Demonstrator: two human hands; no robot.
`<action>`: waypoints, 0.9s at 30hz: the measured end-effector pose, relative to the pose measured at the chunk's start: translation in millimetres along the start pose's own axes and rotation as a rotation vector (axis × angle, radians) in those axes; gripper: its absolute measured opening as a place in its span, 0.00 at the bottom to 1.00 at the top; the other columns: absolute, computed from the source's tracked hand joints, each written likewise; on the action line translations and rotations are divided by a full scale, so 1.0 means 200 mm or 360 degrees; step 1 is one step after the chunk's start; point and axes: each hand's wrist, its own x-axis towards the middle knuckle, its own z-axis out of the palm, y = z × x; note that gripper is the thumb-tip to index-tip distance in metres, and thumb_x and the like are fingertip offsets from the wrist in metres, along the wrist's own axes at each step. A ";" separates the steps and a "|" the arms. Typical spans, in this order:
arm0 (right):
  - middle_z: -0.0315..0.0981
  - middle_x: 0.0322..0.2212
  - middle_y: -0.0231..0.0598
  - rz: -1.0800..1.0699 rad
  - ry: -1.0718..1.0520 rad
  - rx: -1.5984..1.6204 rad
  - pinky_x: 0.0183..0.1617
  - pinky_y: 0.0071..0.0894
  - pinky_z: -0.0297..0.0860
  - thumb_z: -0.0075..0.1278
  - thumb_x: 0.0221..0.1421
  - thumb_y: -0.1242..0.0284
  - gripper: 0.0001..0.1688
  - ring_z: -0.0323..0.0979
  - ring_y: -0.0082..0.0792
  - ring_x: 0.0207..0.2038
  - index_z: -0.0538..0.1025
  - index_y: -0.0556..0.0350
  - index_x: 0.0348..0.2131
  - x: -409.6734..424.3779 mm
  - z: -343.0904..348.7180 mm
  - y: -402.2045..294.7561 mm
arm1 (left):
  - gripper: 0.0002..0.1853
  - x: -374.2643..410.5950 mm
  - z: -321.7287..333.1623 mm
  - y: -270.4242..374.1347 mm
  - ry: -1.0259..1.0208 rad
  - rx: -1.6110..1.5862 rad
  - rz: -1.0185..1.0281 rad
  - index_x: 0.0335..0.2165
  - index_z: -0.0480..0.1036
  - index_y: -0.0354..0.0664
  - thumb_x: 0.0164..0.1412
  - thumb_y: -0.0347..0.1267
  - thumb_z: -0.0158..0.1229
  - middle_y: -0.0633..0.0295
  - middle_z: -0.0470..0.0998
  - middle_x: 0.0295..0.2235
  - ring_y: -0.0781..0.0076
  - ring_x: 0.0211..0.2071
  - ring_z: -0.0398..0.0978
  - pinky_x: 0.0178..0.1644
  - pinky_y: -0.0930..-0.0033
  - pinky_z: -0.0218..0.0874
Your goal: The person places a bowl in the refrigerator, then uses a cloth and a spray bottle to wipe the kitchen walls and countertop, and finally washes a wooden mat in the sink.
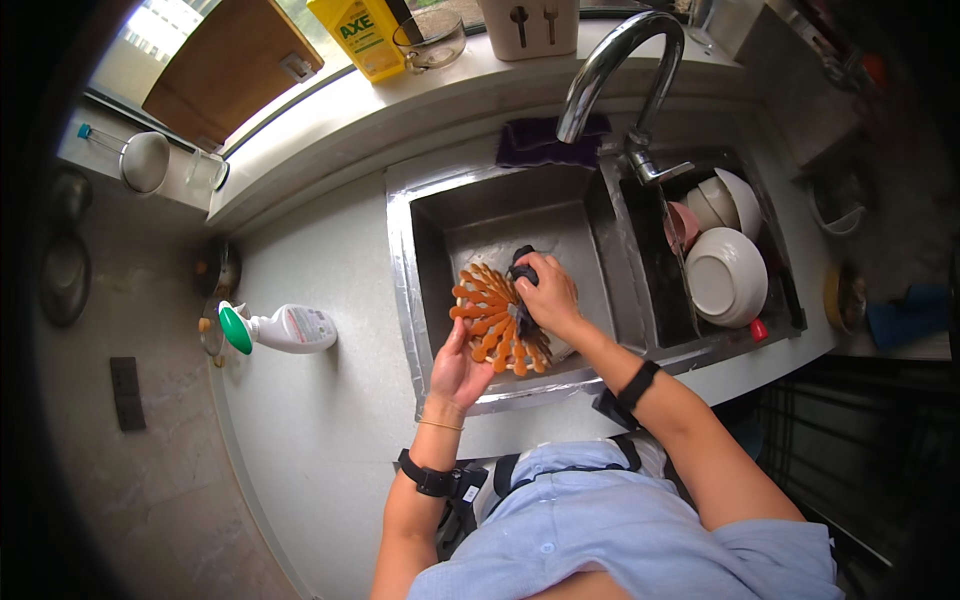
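Over the left basin of a steel sink point(427, 247), my left hand point(461, 371) holds an orange-brown slatted piece point(491, 311) by its lower left edge. Its rounded slats fan out from the middle, like a trivet or a folding basket. In my right hand point(551, 296) is a bunched dark cloth point(524, 266), pressed against the piece's upper right side. Part of the cloth lies across the slats near the centre. My right hand and the cloth hide some of the piece's right side.
A chrome tap point(649, 71) arches behind the sink. White bowls point(726, 277) and a pink bowl point(681, 225) fill the right basin. A spray bottle point(300, 328) stands on the left counter. On the sill are a yellow AXE bottle point(364, 37) and a glass cup point(435, 45).
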 end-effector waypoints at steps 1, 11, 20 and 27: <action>0.66 0.30 0.44 -0.0110 0.0026 0.0103 0.39 0.42 0.64 0.47 0.44 0.68 0.13 0.67 0.48 0.34 0.72 0.48 0.33 -0.04 -0.03 -0.04 | 0.22 0.01 -0.02 0.02 -0.0003 -0.0032 -0.0003 0.53 0.57 0.47 0.65 0.42 0.35 0.60 0.58 0.55 0.60 0.56 0.55 0.59 0.53 0.44; 0.64 0.33 0.46 0.0010 -0.0156 -0.0050 0.37 0.45 0.65 0.49 0.42 0.70 0.13 0.67 0.52 0.34 0.71 0.46 0.34 -0.03 0.23 -0.04 | 0.20 0.06 -0.05 -0.01 0.0204 0.0085 -0.0043 0.49 0.60 0.48 0.65 0.44 0.32 0.62 0.63 0.52 0.62 0.53 0.61 0.56 0.47 0.49; 0.61 0.31 0.45 -0.0358 -0.0480 -0.0116 0.36 0.46 0.65 0.52 0.40 0.70 0.15 0.68 0.51 0.34 0.69 0.49 0.33 -0.29 0.27 -0.21 | 0.20 0.10 -0.40 0.06 0.0243 0.0053 0.0085 0.45 0.64 0.41 0.65 0.42 0.35 0.58 0.68 0.46 0.63 0.49 0.64 0.55 0.58 0.54; 0.62 0.34 0.49 -0.0024 -0.0374 -0.0320 0.37 0.49 0.66 0.50 0.43 0.71 0.15 0.68 0.55 0.33 0.67 0.50 0.35 -0.01 0.33 0.03 | 0.22 0.04 -0.18 0.02 0.0337 0.0035 0.0042 0.51 0.59 0.42 0.65 0.43 0.33 0.58 0.63 0.52 0.63 0.53 0.60 0.57 0.54 0.49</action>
